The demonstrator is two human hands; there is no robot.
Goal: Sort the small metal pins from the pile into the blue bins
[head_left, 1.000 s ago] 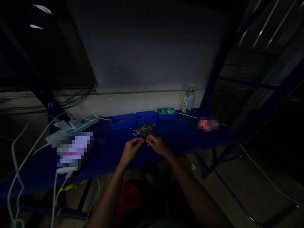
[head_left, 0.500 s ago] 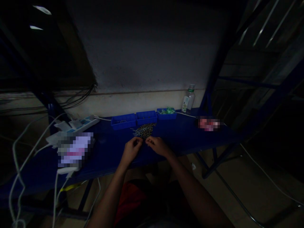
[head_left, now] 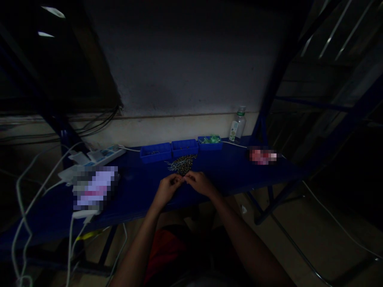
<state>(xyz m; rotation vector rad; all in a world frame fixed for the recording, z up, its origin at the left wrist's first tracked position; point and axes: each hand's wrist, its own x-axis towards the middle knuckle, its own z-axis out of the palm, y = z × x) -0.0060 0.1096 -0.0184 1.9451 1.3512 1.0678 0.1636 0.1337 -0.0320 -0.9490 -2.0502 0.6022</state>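
Observation:
My left hand and my right hand meet fingertip to fingertip over the near part of a dark blue table. Both hands are closed in a pinch on something too small and dim to name. Just beyond the fingers lies a pile of small thin metal parts. Behind the pile stand three blue trays in a row: the left tray, the middle tray, and the right tray with green pieces in it.
A plastic bottle stands at the back right by the wall. A white power strip and white cables lie at the left. Blue shelf posts rise at the right.
My hands drew slightly apart half a second ago and have come back together, fingertips touching again in front of the pile.

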